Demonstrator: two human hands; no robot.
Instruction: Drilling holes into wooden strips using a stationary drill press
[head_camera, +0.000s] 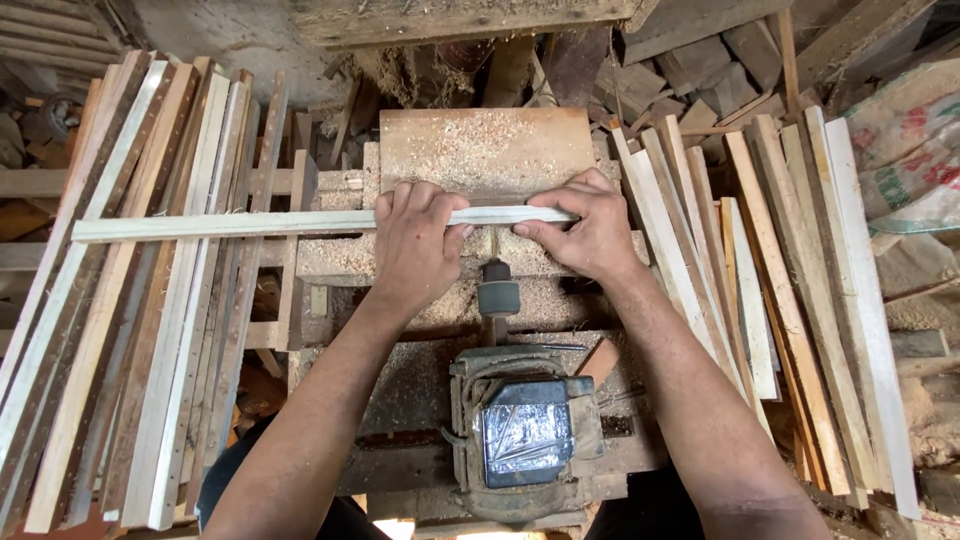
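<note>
A long pale wooden strip (220, 224) lies crosswise over a sawdust-covered wooden work table (480, 145). My left hand (415, 245) presses down on the strip near its middle, fingers curled over it. My right hand (590, 225) grips the strip's right end, thumb below and fingers on top. Between my hands a thin spindle bit (494, 243) rises from a grey shaft (497, 298) that runs back to a dusty electric motor (525, 430) in front of me. The strip sits against or just above the bit; contact is hidden.
A stack of long wooden strips (140, 300) lies at the left, reaching toward me. Another pile of strips (780, 300) fans out at the right. Scrap wood blocks (700, 70) sit at the back, and a printed sack (915, 150) at far right. Sawdust covers everything.
</note>
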